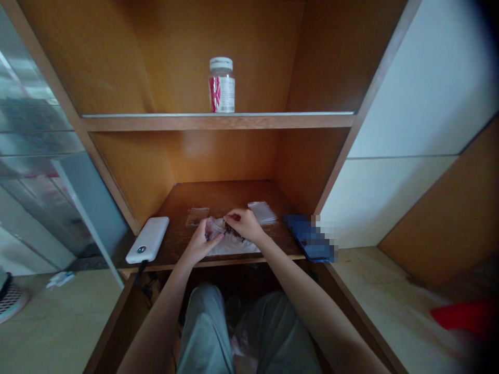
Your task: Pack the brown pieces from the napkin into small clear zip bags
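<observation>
Left hand (202,240): half closed around the left side of the clear plastic bag, thumb reaching right along its near side.
Right hand (245,225): fingertips drawn together at the bag's right side; whether they pinch plastic or a small piece cannot be told.
Clear plastic bag (215,226): crumpled, between the hands, near the front edge of the lower shelf (278,245); its contents are too blurred to name.
Dark small pieces (239,238): bunched under the right hand, beside the bag; inside or outside it is unclear.
Whitish plastic (234,248): spread flat beneath the pieces, on the lower shelf.
Flat clear packet (198,213): lying left and slightly far of the bag; contents not readable.
Stack of small clear bags (262,212): flat, just beyond the right hand, to the right.
Jar (222,88): upright on the upper shelf (218,123), white lid on, pink and white label; its contents cannot be made out.
White power bank (148,240): left end of the lower shelf, dark cable (142,268) at its near end.
Phone (310,239): right end, partly pixelated.
</observation>
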Tool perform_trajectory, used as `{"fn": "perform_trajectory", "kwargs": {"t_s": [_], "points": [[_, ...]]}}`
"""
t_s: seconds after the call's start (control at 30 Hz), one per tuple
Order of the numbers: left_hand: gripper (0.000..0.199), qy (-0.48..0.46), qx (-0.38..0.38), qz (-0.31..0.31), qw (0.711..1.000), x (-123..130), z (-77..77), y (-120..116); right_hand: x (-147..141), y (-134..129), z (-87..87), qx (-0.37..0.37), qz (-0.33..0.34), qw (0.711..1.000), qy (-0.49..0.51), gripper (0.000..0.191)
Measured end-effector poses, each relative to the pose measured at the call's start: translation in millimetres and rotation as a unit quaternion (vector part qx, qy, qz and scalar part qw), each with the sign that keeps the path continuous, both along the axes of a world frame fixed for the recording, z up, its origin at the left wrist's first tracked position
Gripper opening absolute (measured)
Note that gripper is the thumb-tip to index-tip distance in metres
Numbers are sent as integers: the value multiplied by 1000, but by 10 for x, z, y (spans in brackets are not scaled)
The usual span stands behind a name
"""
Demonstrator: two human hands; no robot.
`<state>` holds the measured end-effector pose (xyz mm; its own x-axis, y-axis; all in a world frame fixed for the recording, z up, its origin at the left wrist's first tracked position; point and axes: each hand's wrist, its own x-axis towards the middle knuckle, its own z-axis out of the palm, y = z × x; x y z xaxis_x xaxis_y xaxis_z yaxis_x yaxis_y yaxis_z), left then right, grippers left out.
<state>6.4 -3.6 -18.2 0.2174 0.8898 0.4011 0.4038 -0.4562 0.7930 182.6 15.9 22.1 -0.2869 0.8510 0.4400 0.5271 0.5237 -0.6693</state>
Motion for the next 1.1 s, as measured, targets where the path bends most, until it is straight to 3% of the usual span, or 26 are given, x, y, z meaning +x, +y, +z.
{"fn": "perform_trajectory", "kwargs": {"t_s": [0.13, 0.43, 0.57, 0.7, 0.83, 1.1], "points": [[47, -8, 1, 1, 1000, -3, -19, 18, -83, 43, 13, -32, 44, 997, 57, 21], [44, 2, 4, -5, 1000, 6, 23, -3, -208, 108, -57, -39, 78, 996, 31, 21], [45, 1, 5, -4, 1000, -6, -10, 9, -122, 126, -39, -27, 40, 999, 19, 23], [45, 3, 0, -1, 1000, -3, -1, -1, 13, 101, -26, -34, -21, 994, -104, 22], [44, 6, -5, -2, 1000, 0, 19, -11, 73, 42, -26, -36, -31, 971, -236, 24], [45, 17, -2, 6, 1000, -9, 31, -22, 26, 58, -54, -54, -22, 955, -290, 26]]}}
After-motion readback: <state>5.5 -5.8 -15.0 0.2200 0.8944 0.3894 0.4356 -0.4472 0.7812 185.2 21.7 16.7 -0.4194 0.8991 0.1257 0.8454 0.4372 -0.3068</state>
